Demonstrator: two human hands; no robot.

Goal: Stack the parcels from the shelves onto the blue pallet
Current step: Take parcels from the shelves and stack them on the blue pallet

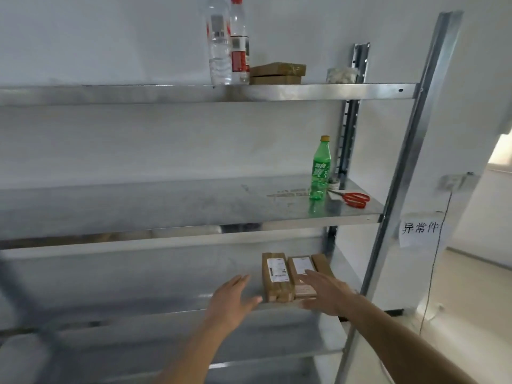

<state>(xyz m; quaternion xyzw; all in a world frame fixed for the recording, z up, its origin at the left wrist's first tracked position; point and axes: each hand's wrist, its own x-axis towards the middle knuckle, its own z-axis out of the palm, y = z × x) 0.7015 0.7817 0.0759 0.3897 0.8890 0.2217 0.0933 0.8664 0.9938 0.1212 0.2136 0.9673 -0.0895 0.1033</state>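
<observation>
Three brown cardboard parcels lie side by side on the third metal shelf [166, 309]: a left parcel [277, 275] with a white label, a middle parcel [300, 270] with a label, and a narrow right parcel [322, 263]. My left hand [234, 300] hovers open just left of the left parcel. Fingers spread, my right hand [327, 293] is over the front of the middle and right parcels and hides part of them. Two flat brown parcels [277, 73] are stacked on the top shelf. The blue pallet is out of view.
Two clear water bottles [227, 42] stand on the top shelf beside a small clear container [340, 76]. A green soda bottle [320, 170] and red scissors [356, 199] sit on the middle shelf. The steel upright [401, 176] carries a paper sign [419, 228] at the right.
</observation>
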